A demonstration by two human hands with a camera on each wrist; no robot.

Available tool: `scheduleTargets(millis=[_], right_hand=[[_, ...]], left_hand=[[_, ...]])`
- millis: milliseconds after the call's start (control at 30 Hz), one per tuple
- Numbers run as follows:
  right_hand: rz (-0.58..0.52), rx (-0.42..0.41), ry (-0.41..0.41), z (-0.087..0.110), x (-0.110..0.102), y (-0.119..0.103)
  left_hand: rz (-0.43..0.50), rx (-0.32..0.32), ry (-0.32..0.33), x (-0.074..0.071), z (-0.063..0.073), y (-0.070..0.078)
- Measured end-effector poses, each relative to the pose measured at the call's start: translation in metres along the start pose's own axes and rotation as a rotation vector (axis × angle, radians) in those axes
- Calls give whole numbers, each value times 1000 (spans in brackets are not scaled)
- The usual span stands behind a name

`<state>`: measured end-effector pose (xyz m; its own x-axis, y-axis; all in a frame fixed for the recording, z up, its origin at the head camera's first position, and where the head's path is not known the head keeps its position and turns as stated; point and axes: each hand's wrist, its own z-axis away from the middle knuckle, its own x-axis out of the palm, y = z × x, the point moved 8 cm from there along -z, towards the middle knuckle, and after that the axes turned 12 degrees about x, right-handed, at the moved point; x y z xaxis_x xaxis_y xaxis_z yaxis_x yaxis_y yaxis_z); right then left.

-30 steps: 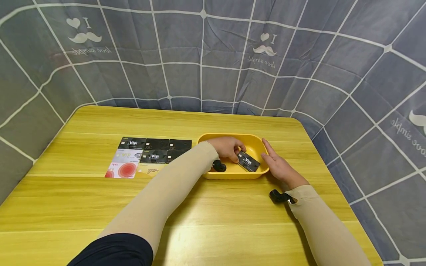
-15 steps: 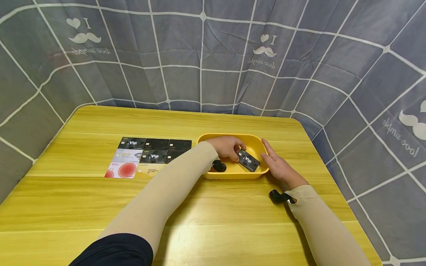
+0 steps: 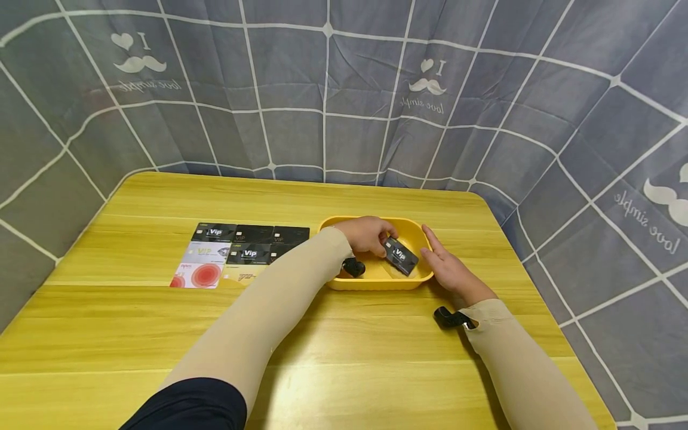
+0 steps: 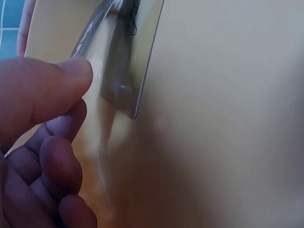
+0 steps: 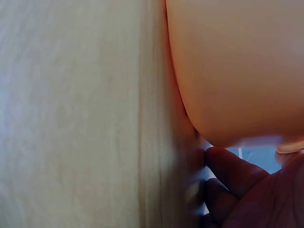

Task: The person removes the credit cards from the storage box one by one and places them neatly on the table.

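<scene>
Inside the yellow plastic bin [image 3: 376, 285], my left hand [image 3: 366, 235] pinches a black VIP card [image 3: 401, 257] between thumb and fingers. The left wrist view shows that card [image 4: 92, 31] edge-on at the thumb tip, tilted above the bin floor. Below it a yellowish card [image 4: 142, 61] lies on the floor of the bin. My right hand [image 3: 451, 270] rests against the bin's right end, its fingers fairly straight along the outer wall and the thumb at the rim. In the right wrist view its fingertips touch the bin's outer side [image 5: 237, 71].
Left of the bin, several cards lie in rows on the wooden table [image 3: 344, 358]: black VIP cards [image 3: 215, 232], a silver one [image 3: 206, 252], a red-and-white one [image 3: 199, 275] and a gold one [image 3: 242, 273]. My left sleeve [image 3: 279, 304] hides part of them. A grey curtain [image 3: 290, 137] stands behind.
The black card has lifted and shifted slightly up in my left hand, uncovering a little more of what lies under it. My right hand stays at the bin's end.
</scene>
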<state>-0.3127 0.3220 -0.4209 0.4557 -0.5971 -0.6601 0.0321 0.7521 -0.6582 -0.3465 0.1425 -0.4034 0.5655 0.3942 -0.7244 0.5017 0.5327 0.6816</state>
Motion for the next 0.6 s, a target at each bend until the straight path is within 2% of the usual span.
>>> scheduleTargets(millis=[300, 600], right_hand=[[4, -3, -3, 0, 1, 1], [9, 2, 0, 2, 0, 3]], left_hand=[[-42, 14, 18, -9, 3, 7], [-84, 26, 35, -33, 18, 17]])
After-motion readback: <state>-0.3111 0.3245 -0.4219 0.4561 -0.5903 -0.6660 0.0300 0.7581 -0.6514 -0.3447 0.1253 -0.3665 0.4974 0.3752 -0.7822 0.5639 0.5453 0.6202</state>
